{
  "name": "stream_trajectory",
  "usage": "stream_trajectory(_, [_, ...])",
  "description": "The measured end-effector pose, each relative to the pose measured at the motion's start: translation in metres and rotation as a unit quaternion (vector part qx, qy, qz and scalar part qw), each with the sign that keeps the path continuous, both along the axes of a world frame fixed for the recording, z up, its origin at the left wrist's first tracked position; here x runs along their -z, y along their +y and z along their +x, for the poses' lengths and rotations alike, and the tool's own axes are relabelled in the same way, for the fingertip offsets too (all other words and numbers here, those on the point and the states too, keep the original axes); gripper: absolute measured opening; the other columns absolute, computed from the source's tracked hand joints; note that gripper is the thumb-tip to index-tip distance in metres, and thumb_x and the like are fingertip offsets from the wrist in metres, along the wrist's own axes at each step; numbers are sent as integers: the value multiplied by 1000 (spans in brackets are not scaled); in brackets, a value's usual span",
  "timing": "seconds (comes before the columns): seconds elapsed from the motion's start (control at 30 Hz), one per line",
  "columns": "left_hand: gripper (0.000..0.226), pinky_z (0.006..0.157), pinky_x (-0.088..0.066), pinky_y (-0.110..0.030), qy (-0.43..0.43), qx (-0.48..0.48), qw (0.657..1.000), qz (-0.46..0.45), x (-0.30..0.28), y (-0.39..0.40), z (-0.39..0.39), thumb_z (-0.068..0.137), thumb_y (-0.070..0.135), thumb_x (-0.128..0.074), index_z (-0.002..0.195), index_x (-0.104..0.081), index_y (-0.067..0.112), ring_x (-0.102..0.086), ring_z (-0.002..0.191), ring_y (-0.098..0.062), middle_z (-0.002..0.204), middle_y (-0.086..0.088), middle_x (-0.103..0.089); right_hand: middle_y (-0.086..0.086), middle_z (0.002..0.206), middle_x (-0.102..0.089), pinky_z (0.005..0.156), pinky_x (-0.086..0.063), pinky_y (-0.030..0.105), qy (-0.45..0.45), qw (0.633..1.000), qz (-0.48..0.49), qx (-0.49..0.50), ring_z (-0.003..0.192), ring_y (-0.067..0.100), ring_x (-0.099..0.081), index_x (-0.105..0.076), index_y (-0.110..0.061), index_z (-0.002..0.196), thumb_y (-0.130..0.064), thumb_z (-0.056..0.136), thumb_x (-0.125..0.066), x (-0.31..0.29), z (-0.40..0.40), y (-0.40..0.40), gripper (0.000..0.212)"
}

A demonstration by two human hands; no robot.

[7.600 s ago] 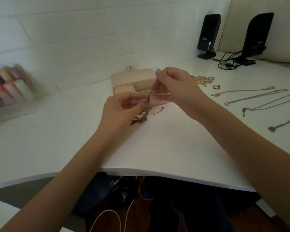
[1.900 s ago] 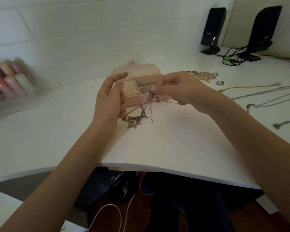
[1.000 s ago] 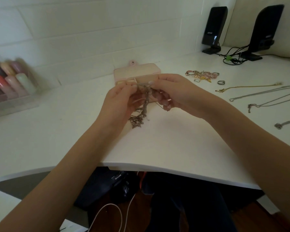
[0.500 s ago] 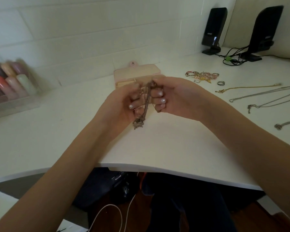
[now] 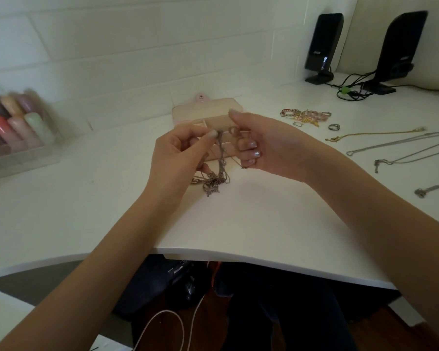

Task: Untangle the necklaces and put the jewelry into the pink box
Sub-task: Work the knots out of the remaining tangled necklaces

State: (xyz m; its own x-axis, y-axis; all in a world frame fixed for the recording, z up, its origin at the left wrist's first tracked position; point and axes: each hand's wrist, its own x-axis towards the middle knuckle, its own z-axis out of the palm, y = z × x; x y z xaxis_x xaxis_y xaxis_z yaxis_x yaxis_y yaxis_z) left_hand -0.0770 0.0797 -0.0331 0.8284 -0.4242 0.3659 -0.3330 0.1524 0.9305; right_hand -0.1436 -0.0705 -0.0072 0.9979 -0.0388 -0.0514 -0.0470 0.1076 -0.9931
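Untangling in progress: knot not yet separated, nothing visibly boxed.

The left hand (image 5: 180, 150) pinches the top of the tangle (image 5: 214, 179) between thumb and fingertips; the right hand (image 5: 261, 145) has its fingers curled beside it and appears to pinch a fine strand, though the contact is too small to confirm. The tangle hangs between the hands, its lower end on the table (image 5: 264, 216) just in front of the open box (image 5: 208, 114). Judged done: four chains (image 5: 395, 141) lie straight, well apart, at the right. Judged left: freeing the knotted chains, then moving them, the ring (image 5: 333, 127) and the bead pile (image 5: 304, 115) into the box. The hands cover most of the compartments, so their contents cannot be read. The strand count in the tangle cannot be determined.
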Motion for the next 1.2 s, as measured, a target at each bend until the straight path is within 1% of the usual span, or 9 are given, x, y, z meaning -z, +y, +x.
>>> stream_trajectory(0.1, [16, 49, -43, -19, -7, -7, 1000, 12, 0, 0, 1, 89, 7, -62, 76, -66, 16, -42, 46, -6, 54, 1, -45, -7, 53, -39, 53, -24, 22, -88, 984, -150, 48, 47, 7, -30, -62, -11, 96, -19, 92, -62, 5, 0, -2, 9])
stream_trajectory(0.17, [20, 49, -43, -20, 3, -4, 1000, 14, 0, 0, 0, 91, 8, -60, 74, -64, 16, -41, 47, -6, 51, 8, -46, -9, 51, -42, 54, -28, 21, -119, 970, -206, 58, 48, 6, -35, -65, -4, 107, -12, 88, -66, 8, -1, -4, 20])
stream_trajectory(0.33, [21, 48, -42, -18, -14, -1, 999, 39, -1, -1, -2, 94, 10, -56, 74, -61, 16, -42, 45, -4, 49, 14, -48, -14, 45, -36, 49, -26, 11, -146, 956, -237, 92, 44, 1, -32, -72, -11, 86, -12, 85, -71, 8, 1, -2, 2])
stream_trajectory(0.5, [27, 47, -40, -18, 11, 14, 999, 38, -3, -3, -4, 95, 9, -51, 70, -58, 16, -37, 47, -6, 47, 13, -42, -3, 57, -52, 51, -33, 16, -133, 967, -197, 88, 45, 1, -39, -63, -9, 90, -12, 92, -61, 8, 2, -1, 4])
stream_trajectory(0.67, [27, 46, -31, -21, 19, 12, 997, 80, -1, -5, -4, 93, 11, -52, 67, -48, 14, -32, 47, -7, 48, 11, -39, -5, 59, -30, 57, -19, 25, -48, 997, -63, 25, 53, 10, -25, -50, -13, 80, -12, 100, -43, 4, 2, 4, 21])
stream_trajectory(0.77, [18, 47, -26, -19, -49, -26, 993, 103, 3, -2, -5, 83, 16, -58, 72, -50, 4, -29, 50, -8, 56, 1, -38, -4, 60, -26, 56, -20, 26, 2, 1000, 7, -24, 52, 10, -24, -39, -17, 76, -15, 99, -36, 2, -1, 6, 23])
stream_trajectory(0.93, [15, 47, -27, -11, -144, -123, 973, 130, 3, -1, -4, 80, 7, -63, 72, -53, 12, -32, 43, -5, 41, 14, -36, -4, 56, -22, 56, -17, 27, 11, 997, 76, -28, 54, 12, -15, -38, -18, 61, -24, 96, -37, -3, -3, 3, 36])
stream_trajectory(1.1, [13, 46, -27, -11, -121, -130, 977, 122, 4, -2, -2, 81, 9, -64, 73, -55, 14, -33, 41, -4, 40, 14, -38, -7, 56, -28, 57, -21, 26, -19, 1000, -22, 9, 50, 9, -28, -35, -22, 70, -27, 95, -50, 2, 1, 0, 30])
stream_trajectory(1.2, [10, 47, -29, -13, -128, -141, 974, 121, 4, 0, -1, 81, 11, -67, 76, -58, 14, -34, 44, -4, 48, 11, -38, -4, 61, -35, 54, -25, 23, -24, 999, -27, 16, 54, 9, -35, -43, -21, 58, -25, 94, -53, 2, 2, 1, 37])
